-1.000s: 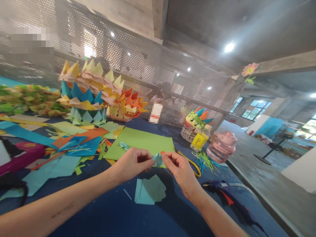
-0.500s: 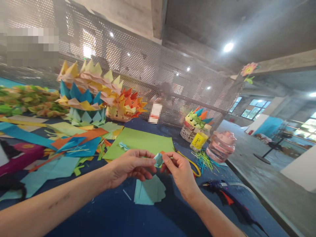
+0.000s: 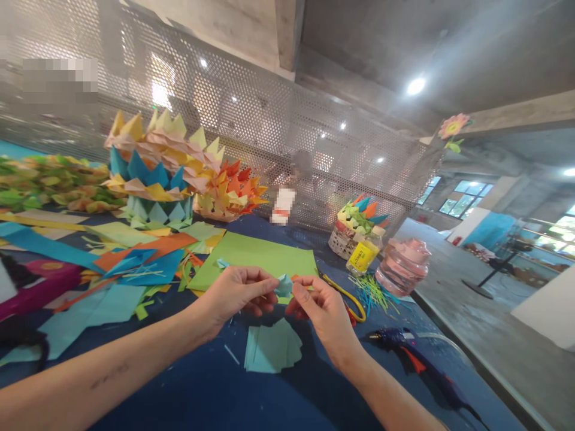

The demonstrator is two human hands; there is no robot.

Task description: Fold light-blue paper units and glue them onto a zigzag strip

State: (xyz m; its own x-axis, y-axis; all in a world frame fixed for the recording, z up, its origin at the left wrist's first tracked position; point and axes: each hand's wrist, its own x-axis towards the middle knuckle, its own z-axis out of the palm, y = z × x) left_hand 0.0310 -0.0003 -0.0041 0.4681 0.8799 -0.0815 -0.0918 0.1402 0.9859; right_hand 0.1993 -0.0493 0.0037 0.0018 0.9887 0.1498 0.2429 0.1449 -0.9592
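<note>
A small light blue piece of folded paper (image 3: 284,286) is held up between my two hands. My left hand (image 3: 242,294) pinches its left side between thumb and fingers. At the right side, the thumb and fingertips of my right hand (image 3: 317,305) are closed on it too. Below them a stack of light blue paper squares (image 3: 272,347) lies on the dark blue table. Behind my hands is a sheet of green paper (image 3: 265,254), with a small folded blue piece (image 3: 222,263) on it.
Yellow-handled scissors (image 3: 354,302) lie beside my right hand. Farther right are a glue gun (image 3: 417,353), a yellow-labelled bottle (image 3: 363,254) and a pink bottle (image 3: 403,267). Folded paper crowns (image 3: 153,179) stand back left, before a perforated screen (image 3: 251,120). Paper scraps (image 3: 103,305) cover the left side.
My left hand has turned, its fingers curling in more. The folded paper has shifted slightly left and up, and its visible shape has changed. My right hand has barely moved.
</note>
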